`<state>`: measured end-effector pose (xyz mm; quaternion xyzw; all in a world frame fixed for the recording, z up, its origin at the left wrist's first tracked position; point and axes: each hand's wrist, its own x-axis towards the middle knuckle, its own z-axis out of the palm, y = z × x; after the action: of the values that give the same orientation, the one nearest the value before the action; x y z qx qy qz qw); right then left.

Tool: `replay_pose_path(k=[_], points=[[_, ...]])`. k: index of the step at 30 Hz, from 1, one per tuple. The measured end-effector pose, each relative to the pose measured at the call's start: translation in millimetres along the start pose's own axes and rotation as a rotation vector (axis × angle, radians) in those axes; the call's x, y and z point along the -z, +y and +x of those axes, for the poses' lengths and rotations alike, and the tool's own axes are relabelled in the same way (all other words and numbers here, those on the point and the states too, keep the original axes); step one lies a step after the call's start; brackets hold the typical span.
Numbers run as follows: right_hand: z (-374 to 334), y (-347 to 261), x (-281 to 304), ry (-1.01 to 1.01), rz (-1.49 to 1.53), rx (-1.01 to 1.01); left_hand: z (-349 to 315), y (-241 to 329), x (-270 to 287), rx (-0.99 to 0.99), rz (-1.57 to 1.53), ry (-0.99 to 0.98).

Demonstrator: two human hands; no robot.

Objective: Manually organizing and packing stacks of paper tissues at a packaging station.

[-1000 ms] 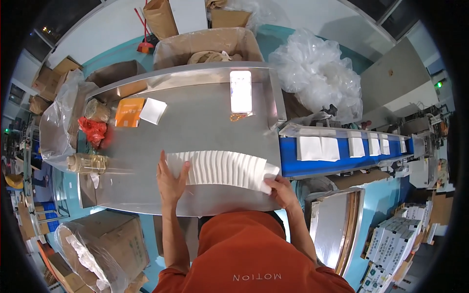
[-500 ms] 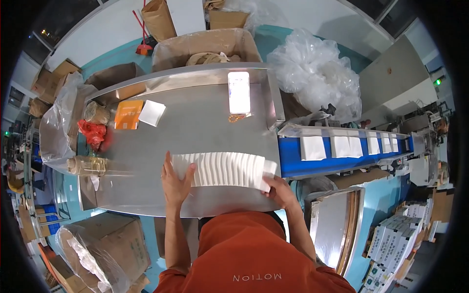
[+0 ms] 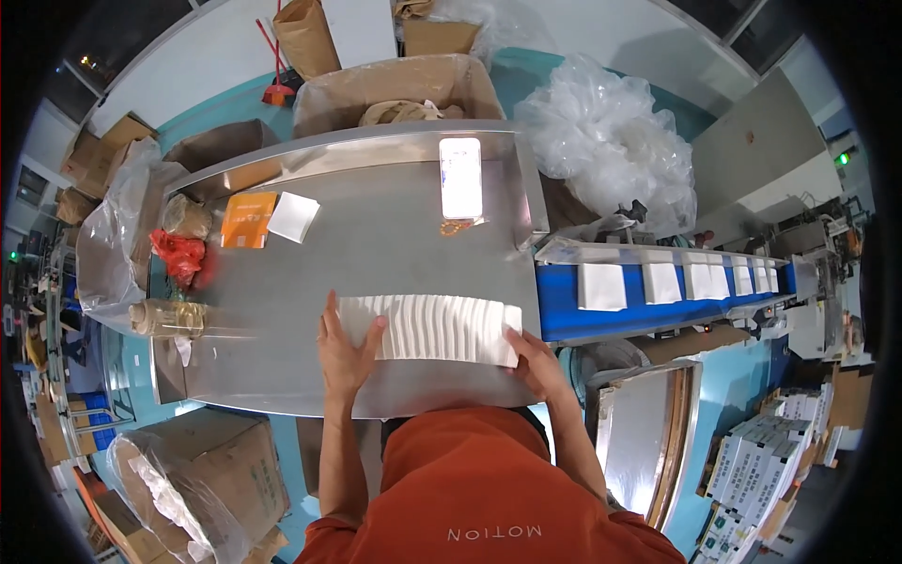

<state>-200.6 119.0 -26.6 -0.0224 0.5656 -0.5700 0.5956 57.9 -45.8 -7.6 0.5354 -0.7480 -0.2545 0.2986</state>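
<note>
A long row of folded white sheets (image 3: 437, 329), like napkins standing on edge and leaning on each other, lies across the near part of the steel table (image 3: 310, 273). My left hand (image 3: 348, 357) is against its left end, fingers stretched out and apart, with the thumb over the nearest sheets. At the right end my right hand (image 3: 538, 365) has its thumb and fingers on the last sheets, gripping their near right edge. How far the fingertips reach under the row is hidden.
On the right a blue conveyor belt (image 3: 564, 324) carries several white folded pieces (image 3: 601, 287) up to the table. A bright phone (image 3: 460, 179), an orange packet (image 3: 248, 220), a white square (image 3: 293, 217) and a red plastic bag (image 3: 178, 256) lie on the table. Raised metal walls edge its far side.
My right hand has pressed the end sheets in against the row, which now looks more even. My left hand has shifted slightly right. Pieces on the belt have moved left toward the table.
</note>
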Motion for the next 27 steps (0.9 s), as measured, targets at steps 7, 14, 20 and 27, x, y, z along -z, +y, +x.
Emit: replay_pose_path(k=[7,14,20,27], points=[[15.1,13.9,18.6,0.188,0.186,0.240,2.5,10.9,4.6,0.109,-0.099,-0.113],[10.9,13.0,-11.8,0.075,-0.316,0.143,-3.5,11.4,-7.5,0.038,-0.066,-0.079],[-0.7,20.2,13.5,0.092,-0.007,-0.037,-1.8,8.4,-3.4,0.084,-0.034,-0.050],[8.2,14.3,-11.8,0.210,-0.571,0.449,-6.0,22.9,-6.8,0.106,-0.160,-0.204]])
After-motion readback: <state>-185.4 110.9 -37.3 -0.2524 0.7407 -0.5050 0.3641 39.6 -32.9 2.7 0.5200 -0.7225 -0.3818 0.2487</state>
